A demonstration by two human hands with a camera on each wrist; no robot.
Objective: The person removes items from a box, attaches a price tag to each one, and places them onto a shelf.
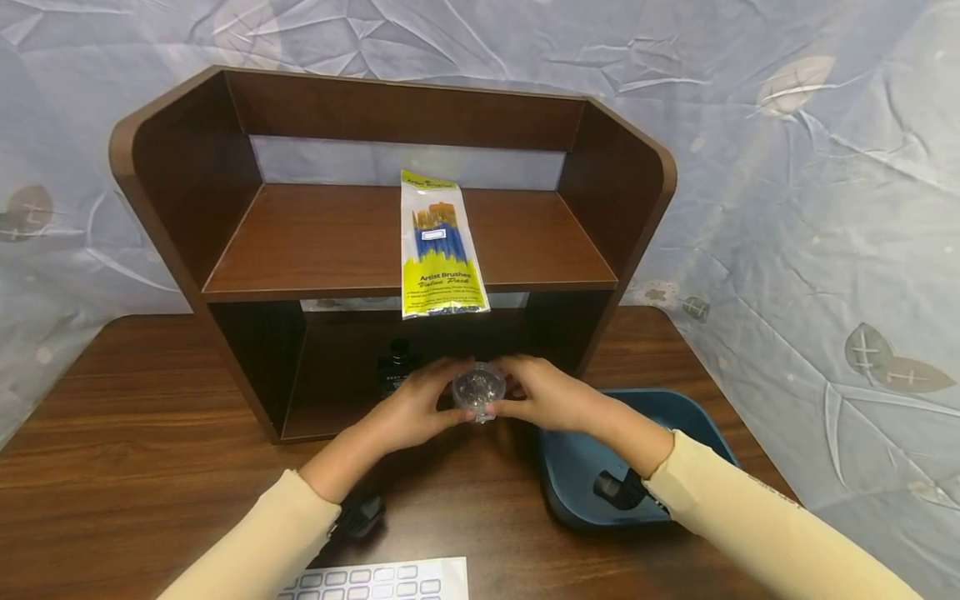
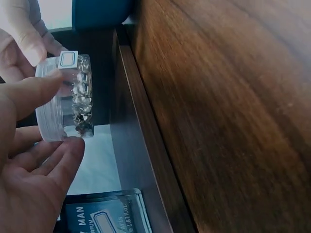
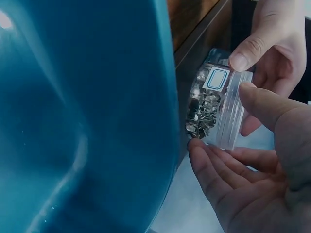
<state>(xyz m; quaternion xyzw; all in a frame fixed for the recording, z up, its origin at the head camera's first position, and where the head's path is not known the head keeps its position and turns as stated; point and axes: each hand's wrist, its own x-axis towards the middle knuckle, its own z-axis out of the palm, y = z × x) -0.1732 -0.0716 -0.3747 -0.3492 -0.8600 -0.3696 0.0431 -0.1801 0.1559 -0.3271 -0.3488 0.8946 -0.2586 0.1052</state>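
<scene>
Left to right across the counter (image 1: 112,433): a sheet of blank labels (image 1: 375,581) lies at the near edge, and the left hand (image 1: 416,408) and right hand (image 1: 543,392) meet over the middle, both clamped by thumb and fingertips on a small clear jar (image 1: 478,389) held on its side in the air, just in front of the lower opening of the brown shelf unit (image 1: 150,208). The wrist views show the jar's translucent screw lid (image 2: 48,104) toward the palms, a small blank label (image 3: 216,79) stuck on the jar's wall, and a filling of small shiny faceted pieces (image 3: 200,114) — gems or metal bits, too small to tell. Risk, as a judgement: the grip is at the fingertips only and the jar is smooth, so a slip could drop it onto the counter; should the lid be loose, the tilted jar would spill its pieces — they would scatter and roll. Behind the hands, in the shelf unit's lower bay, stands a dark bottle (image 1: 396,367), near enough for a knuckle to knock over. On the upper shelf a pack of artist brushes (image 1: 441,246) overhangs the front edge and could be nudged off. At right, a blue tray (image 1: 693,421) rests on the counter; what it contains is hidden by the right sleeve.
</scene>
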